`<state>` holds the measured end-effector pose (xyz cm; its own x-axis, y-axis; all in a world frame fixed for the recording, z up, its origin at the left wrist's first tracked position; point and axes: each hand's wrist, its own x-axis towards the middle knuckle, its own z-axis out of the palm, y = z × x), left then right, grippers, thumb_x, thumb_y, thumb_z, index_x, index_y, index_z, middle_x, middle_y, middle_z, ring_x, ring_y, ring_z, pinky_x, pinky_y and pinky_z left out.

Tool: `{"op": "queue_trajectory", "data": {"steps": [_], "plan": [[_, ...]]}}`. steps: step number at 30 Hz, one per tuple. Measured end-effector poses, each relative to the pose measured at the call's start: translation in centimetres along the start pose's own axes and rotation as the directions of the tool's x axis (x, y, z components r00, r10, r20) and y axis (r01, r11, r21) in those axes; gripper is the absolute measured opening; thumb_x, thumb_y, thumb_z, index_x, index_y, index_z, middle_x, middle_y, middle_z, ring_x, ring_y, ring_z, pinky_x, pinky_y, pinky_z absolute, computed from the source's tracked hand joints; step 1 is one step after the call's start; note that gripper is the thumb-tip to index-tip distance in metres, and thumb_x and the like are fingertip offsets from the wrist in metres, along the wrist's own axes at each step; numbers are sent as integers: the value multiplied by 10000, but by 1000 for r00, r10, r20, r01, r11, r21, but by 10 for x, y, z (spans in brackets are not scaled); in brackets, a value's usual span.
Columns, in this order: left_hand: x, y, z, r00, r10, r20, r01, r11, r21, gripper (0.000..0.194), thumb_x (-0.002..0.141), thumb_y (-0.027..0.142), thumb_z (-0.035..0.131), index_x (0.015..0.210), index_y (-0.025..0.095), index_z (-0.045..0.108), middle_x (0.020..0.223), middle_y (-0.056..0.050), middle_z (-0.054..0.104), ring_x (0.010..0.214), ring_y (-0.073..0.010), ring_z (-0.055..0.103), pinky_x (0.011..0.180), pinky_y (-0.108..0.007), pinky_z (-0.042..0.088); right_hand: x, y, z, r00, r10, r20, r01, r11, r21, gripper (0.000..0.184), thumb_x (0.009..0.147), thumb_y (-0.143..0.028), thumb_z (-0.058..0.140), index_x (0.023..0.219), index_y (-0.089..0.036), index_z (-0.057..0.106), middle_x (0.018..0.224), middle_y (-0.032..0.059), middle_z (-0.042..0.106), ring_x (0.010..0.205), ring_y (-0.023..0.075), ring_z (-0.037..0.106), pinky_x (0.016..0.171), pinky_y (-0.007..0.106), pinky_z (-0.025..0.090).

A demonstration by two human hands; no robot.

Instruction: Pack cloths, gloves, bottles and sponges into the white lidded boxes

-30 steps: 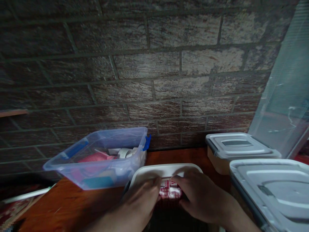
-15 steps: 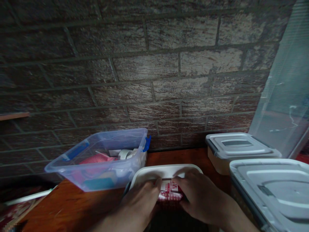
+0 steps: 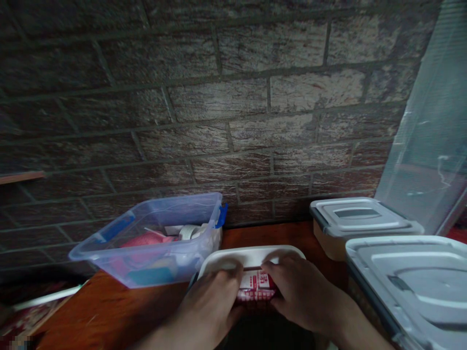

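Note:
Both my hands grip a small red-and-white printed packet (image 3: 257, 286) low in the middle of the view. My left hand (image 3: 215, 301) curls round its left end, and my right hand (image 3: 297, 291) pinches its right end. The packet sits just in front of the rim of a white open bin (image 3: 251, 254), whose inside is hidden by my hands.
A clear blue-tinted tub (image 3: 153, 240) with red, white and teal items stands at the left on the reddish wooden table (image 3: 120, 311). Two grey-lidded bins (image 3: 359, 218) (image 3: 416, 284) stand at the right. A brick wall (image 3: 219, 97) runs behind, and a clear plastic sheet (image 3: 434, 136) leans at the far right.
The packet has turned slightly in my hands, so more of its printed face shows. My hands have stayed in about the same place.

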<state>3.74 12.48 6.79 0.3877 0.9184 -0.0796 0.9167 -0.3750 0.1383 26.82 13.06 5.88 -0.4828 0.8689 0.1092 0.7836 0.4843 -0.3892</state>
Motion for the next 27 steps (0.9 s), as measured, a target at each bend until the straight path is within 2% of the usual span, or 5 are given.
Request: {"op": "queue_trajectory", "data": {"steps": [6, 11, 15, 19, 27], "plan": [[-2, 3, -12, 1000, -18, 13, 19, 999, -37, 639, 771, 245, 745, 1386, 171, 590, 1225, -180, 699, 1120, -420, 680, 956, -562, 556, 0, -1, -3, 1000, 26, 6, -26, 1000, 2, 559, 796, -289, 643, 1339, -154, 655, 1344, 156, 633, 1263, 343, 552, 1089, 442, 426], [-1, -2, -7, 996, 85, -22, -85, 996, -12, 760, 729, 215, 786, 1441, 122, 535, 1523, -224, 501, 1385, -417, 489, 1164, -536, 409, 3, -8, -8, 999, 37, 30, -36, 999, -36, 535, 736, -269, 682, 1255, -138, 691, 1276, 172, 665, 1223, 346, 581, 1047, 432, 460], [5, -4, -1, 990, 140, -23, -141, 989, -38, 703, 690, 186, 762, 1371, 172, 589, 1430, -177, 596, 1332, -392, 546, 1138, -485, 450, 5, -14, -15, 994, 40, 101, -33, 997, -69, 459, 706, -252, 705, 1153, -150, 731, 1216, 171, 700, 1171, 360, 618, 981, 439, 502], [8, -5, 2, 983, 180, -36, -181, 982, -44, 730, 663, 148, 704, 1381, 187, 572, 1353, -151, 644, 1274, -361, 590, 1107, -442, 478, 3, -12, -13, 997, -5, 78, 8, 999, -44, 459, 763, -234, 656, 1210, -147, 717, 1272, 168, 684, 1218, 359, 596, 1039, 457, 468], [10, 4, -5, 997, 79, 21, -79, 997, 4, 762, 701, 152, 726, 1435, 153, 521, 1419, -180, 605, 1338, -376, 542, 1153, -462, 424, 1, -4, -4, 1000, -6, 6, 6, 1000, -10, 497, 804, -211, 606, 1289, -135, 682, 1347, 162, 644, 1291, 333, 543, 1109, 434, 415]]}}
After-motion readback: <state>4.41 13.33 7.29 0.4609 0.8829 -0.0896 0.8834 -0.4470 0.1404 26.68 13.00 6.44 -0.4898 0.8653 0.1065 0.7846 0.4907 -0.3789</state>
